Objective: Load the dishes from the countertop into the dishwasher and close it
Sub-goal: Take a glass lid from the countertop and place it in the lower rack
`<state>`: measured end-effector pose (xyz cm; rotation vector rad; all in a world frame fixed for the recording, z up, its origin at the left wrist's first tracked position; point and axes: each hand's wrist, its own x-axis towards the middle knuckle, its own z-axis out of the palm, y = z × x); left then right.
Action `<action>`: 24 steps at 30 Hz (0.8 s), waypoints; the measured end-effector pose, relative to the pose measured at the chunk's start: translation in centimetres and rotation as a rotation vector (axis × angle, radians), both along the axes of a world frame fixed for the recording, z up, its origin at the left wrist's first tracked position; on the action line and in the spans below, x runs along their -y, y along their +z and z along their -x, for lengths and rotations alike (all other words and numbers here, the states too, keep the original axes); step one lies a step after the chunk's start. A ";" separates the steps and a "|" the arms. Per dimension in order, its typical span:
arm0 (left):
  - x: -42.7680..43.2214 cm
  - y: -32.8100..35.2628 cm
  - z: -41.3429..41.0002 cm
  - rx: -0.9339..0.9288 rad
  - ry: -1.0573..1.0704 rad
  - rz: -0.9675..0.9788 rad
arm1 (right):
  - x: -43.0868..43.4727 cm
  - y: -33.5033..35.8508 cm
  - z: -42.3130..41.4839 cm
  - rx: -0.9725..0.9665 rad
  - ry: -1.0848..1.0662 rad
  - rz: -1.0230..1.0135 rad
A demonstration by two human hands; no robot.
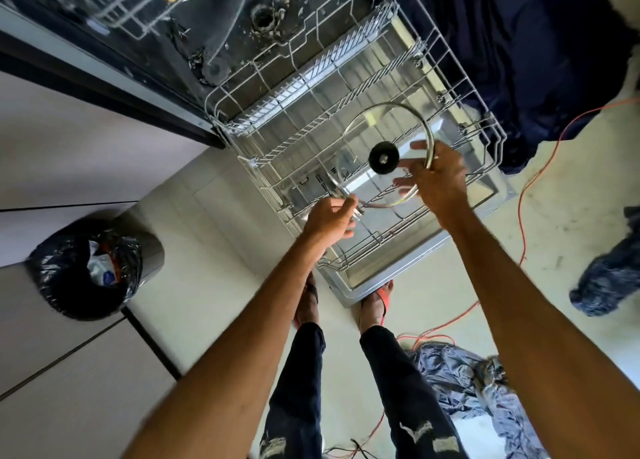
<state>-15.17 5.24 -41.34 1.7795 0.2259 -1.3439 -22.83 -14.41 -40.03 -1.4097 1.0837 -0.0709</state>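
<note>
A round glass lid (391, 126) with a metal rim and a black knob (383, 158) hangs over the pulled-out lower rack (242, 119) of the open dishwasher. My right hand (438, 178) grips the lid's right rim. My left hand (330, 216) pinches the rim at the lid's lower left edge. The wire rack rests on the lowered dishwasher door (388, 275) and holds no dishes that I can see. The upper rack (138, 12) shows at the top left, with something orange in it.
A black-bagged trash bin (97, 261) stands on the floor at the left. An orange cable (523, 195) runs across the floor at the right. Dark cloth (519, 43) lies beside the dishwasher, and more crumpled fabric (478, 379) lies near my feet.
</note>
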 end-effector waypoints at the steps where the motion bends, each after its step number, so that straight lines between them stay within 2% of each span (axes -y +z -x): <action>1: 0.6 -0.4 0.0 0.080 -0.047 -0.046 | 0.6 -0.5 -0.1 -0.018 0.051 0.152; 4: 1.5 -1.2 -0.2 0.301 -0.271 -0.146 | 1.2 -1.3 -0.4 -0.115 0.259 0.597; 7: 1.4 -2.1 -0.4 0.391 -0.416 -0.183 | 0.3 -1.6 -0.5 -0.069 0.410 0.807; 13: 0.9 -2.5 0.4 0.448 -0.538 -0.217 | -3.2 -3.7 -0.4 -0.241 0.659 0.780; 19: 0.5 -2.6 0.8 0.450 -0.574 -0.211 | -5.6 -4.0 -1.3 -0.370 0.729 0.741; 24: 0.2 -2.7 0.7 0.403 -0.616 -0.190 | -5.6 -5.7 1.4 -0.325 0.711 0.627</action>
